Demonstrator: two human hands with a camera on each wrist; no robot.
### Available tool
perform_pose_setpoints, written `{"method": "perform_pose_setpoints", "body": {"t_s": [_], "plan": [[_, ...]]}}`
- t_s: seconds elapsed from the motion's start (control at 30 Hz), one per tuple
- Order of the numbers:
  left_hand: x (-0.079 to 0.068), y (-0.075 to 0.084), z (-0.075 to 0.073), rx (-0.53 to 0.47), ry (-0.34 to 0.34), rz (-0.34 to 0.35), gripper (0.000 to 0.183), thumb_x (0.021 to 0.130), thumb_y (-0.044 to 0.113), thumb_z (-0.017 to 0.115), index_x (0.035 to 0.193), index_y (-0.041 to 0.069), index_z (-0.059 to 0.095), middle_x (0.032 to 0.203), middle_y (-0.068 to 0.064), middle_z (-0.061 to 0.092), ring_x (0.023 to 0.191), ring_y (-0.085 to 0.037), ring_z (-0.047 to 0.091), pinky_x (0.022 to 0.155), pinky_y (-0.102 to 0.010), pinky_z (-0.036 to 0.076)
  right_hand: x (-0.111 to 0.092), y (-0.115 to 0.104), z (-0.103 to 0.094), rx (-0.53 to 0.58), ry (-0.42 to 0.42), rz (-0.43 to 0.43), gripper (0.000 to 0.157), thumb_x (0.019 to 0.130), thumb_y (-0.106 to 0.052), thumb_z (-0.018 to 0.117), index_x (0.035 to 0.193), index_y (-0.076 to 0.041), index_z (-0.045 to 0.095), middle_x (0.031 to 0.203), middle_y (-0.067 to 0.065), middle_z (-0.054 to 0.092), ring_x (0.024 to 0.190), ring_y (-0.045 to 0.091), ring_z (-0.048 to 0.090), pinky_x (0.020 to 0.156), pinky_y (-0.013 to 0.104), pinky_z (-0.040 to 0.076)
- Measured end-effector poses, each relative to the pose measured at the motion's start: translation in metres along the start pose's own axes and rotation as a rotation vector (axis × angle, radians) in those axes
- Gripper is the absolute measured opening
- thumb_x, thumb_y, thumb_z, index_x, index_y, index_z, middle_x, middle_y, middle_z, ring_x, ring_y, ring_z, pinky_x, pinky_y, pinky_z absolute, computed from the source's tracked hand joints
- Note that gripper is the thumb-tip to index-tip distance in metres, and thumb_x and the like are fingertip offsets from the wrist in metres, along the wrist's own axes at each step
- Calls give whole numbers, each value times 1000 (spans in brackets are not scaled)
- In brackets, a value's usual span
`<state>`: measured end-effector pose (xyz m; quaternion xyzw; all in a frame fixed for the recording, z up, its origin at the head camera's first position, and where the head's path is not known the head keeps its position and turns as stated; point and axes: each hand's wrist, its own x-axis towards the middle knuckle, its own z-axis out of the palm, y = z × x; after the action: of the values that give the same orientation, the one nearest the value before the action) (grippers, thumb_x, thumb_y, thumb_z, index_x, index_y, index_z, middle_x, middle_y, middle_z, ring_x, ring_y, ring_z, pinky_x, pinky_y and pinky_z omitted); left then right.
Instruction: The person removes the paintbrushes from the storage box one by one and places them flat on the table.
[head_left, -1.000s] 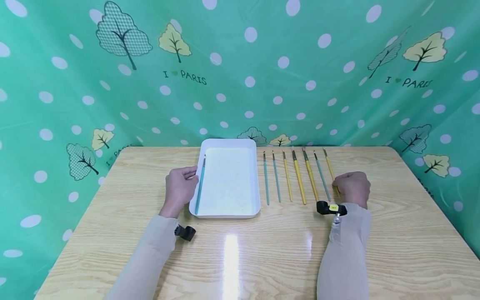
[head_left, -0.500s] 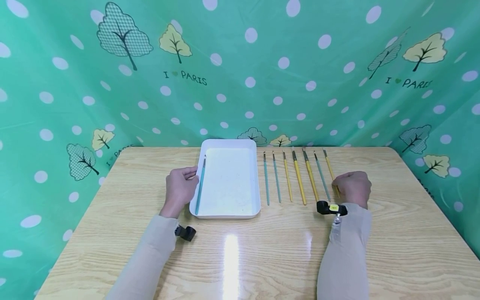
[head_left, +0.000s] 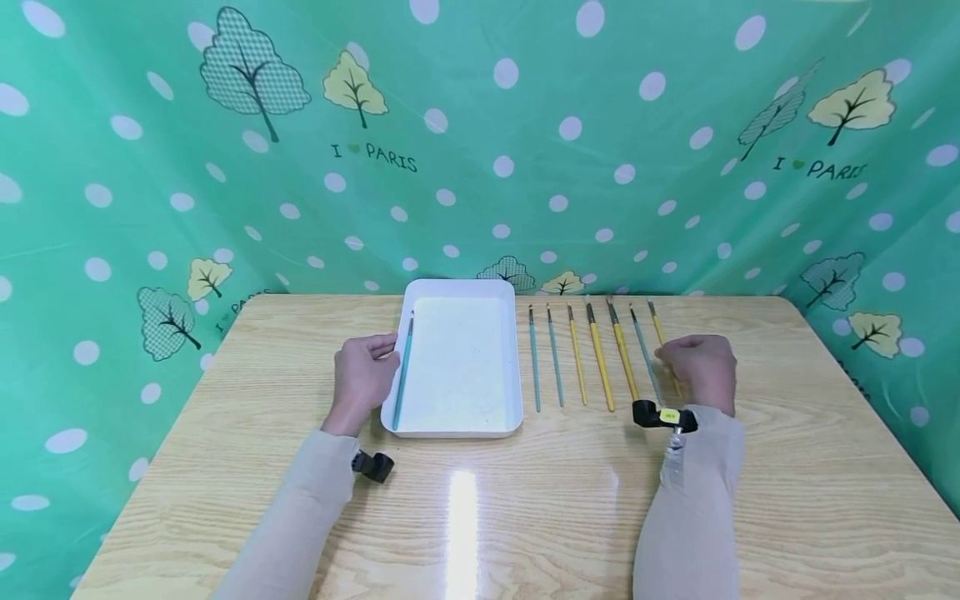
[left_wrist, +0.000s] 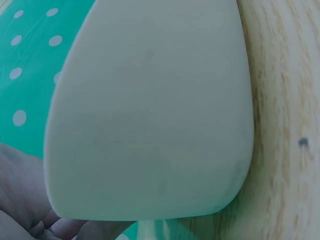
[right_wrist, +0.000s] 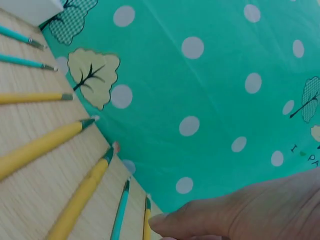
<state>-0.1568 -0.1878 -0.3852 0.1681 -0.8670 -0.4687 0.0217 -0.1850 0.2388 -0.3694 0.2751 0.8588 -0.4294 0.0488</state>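
A white tray (head_left: 504, 425) lies on the table, a teal paintbrush (head_left: 403, 371) along its left side. My left hand (head_left: 362, 375) grips the tray's left rim, thumb near that brush; in the left wrist view the tray's pale wall (left_wrist: 150, 110) hides most of the fingers. On the right, my right hand (head_left: 699, 367) is bent over the rightmost yellow paintbrush (head_left: 657, 323), fingertips right at its handle. In the right wrist view the thumb (right_wrist: 187, 220) overlaps this brush's edge; I cannot tell whether the fingers pinch it.
Several other teal and yellow paintbrushes (head_left: 600, 358) lie in a row between the tray and my right hand, bristles toward the back. A green dotted cloth (head_left: 450, 167) hangs behind the wooden table (head_left: 555, 517).
My right hand has shifted slightly up and left along the yellow paintbrush, which lies as before. My left hand stays on the tray. The head view has tilted a little.
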Motion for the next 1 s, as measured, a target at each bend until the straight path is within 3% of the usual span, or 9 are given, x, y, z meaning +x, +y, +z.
{"method": "perform_pose_setpoints", "body": {"t_s": [0.1,0.2,0.43,0.7,1.0], "plan": [[0,-1,0,2,0,2,33,102,9,58,133,5,66,134,-17,68,124,-31,67,98,-41,60,0,-4,2,10,-60,20,35,96,-21,67,126,-3,68,109,9,66,93,21,60,76,33,48],[0,-1,0,4,3,4,33,102,9,58,133,5,66,134,-17,69,124,-31,67,98,-41,60,-1,-9,4,26,-109,21,37,97,-22,65,129,-4,66,111,8,64,88,18,65,79,31,53],[0,1,0,1,0,-16,33,102,10,58,134,6,66,135,-16,68,125,-30,66,99,-40,59,-7,-19,11,49,-141,-48,37,96,-18,67,129,-3,67,129,14,61,85,15,65,79,29,57],[0,2,-1,5,-3,-26,33,102,10,58,134,6,66,135,-16,68,126,-30,66,101,-41,59,-13,-33,22,31,-174,-100,34,96,-20,66,125,-2,68,120,16,68,84,16,69,82,32,60],[1,0,0,3,-3,-24,33,102,10,58,134,6,66,135,-16,68,126,-30,66,101,-41,59,-16,-43,32,120,-251,-145,34,99,-19,66,128,-3,65,130,18,64,102,24,70,98,41,60]]}}
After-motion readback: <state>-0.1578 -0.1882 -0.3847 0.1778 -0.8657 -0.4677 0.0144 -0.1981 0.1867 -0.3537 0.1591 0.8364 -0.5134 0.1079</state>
